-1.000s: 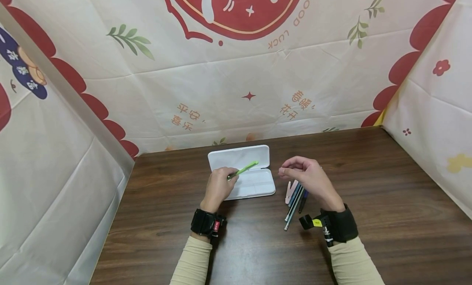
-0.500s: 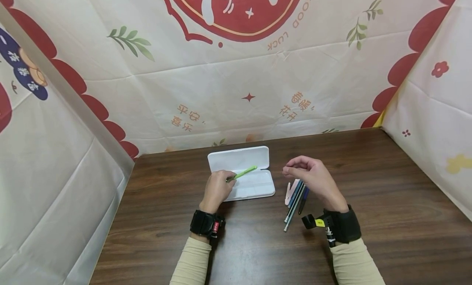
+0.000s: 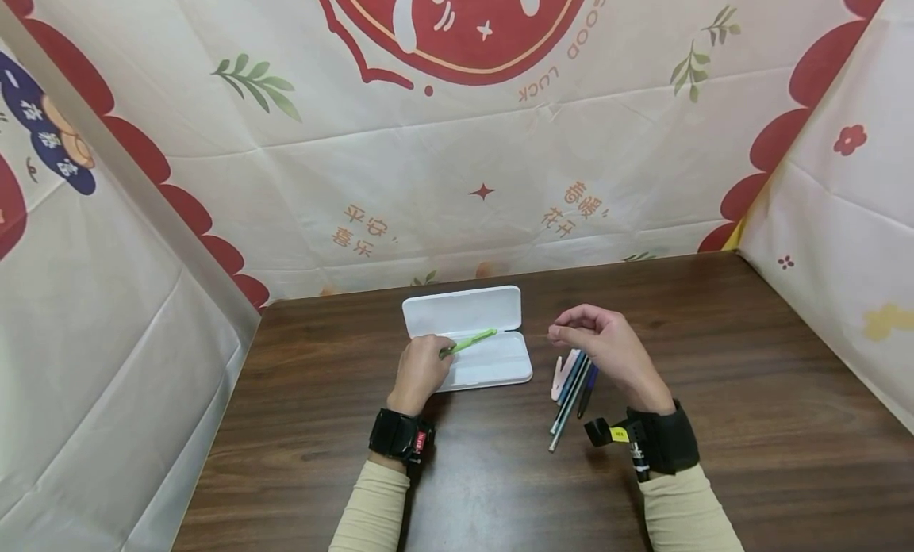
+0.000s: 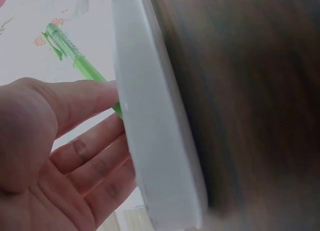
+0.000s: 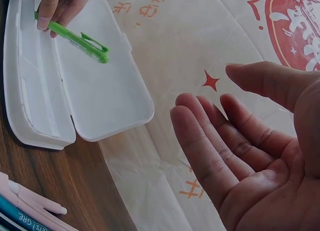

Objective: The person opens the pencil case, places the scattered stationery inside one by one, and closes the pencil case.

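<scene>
My left hand pinches one end of a green pen between thumb and fingers. The pen, with its clip end pointing right and away, is held over a white pencil case whose lid lies back on its hinge. In the left wrist view, the case's outer wall hides part of the fingertips. My right hand hovers to the right of the case, fingers gently bent and nothing in them. Beneath it lie several pens and pencils with a pink forked item.
All of this sits on a dark wood-grain table. A printed cloth hangs behind the table, with further cloth at both sides. In the right wrist view, a teal pencil with lettering lies beside the pink item.
My left hand has lowered slightly with the green pen, bringing it closer to the case. The right hand shifted a little to the right, then stayed nearly still.
</scene>
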A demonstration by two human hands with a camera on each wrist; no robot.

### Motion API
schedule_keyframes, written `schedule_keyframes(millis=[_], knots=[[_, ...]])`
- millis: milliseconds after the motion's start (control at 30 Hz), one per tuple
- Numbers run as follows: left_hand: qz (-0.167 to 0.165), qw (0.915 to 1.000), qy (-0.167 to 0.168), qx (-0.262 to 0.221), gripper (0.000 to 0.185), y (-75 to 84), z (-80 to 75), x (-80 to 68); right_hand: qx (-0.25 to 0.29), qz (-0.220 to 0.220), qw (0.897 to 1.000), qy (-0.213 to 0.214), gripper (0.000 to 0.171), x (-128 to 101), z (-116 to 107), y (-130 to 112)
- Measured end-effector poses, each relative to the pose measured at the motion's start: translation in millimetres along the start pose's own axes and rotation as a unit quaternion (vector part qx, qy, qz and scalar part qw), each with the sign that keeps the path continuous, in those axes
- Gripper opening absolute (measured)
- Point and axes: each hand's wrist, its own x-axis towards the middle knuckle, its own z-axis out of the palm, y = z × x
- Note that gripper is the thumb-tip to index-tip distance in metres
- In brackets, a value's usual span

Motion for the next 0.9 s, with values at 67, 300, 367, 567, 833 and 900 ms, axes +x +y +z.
schedule_keyframes(millis=[67,300,367,567,833,900], knots=[[0.000,1.0000,-0.004,0.003,0.015,-0.2,0.2,-0.3,0.002,0.004,1.000,-0.002,0.029,-0.4,0.0,0.2],[-0.006,0.9999,-0.008,0.008,0.015,-2.1,1.9,-1.4,-0.006,-0.004,1.000,-0.004,0.029,-2.5,-0.4,-2.1],[-0.007,0.9999,-0.009,0.012,0.015,-2.3,1.8,-1.1,-0.005,-0.005,1.000,-0.005,0.029,-2.7,-0.8,-3.1],[-0.010,0.9996,-0.010,0.026,0.016,-2.1,1.1,-1.2,-0.005,-0.008,1.000,-0.007,0.029,-2.0,-1.2,-2.5],[-0.015,0.9995,-0.009,0.025,0.016,-2.5,0.4,-1.9,0.001,-0.007,1.000,-0.006,0.029,-0.5,-1.1,0.7],[-0.016,0.9996,-0.009,0.023,0.015,-2.8,0.0,-1.6,-0.003,-0.012,1.000,-0.007,0.029,0.0,-1.4,0.4]])
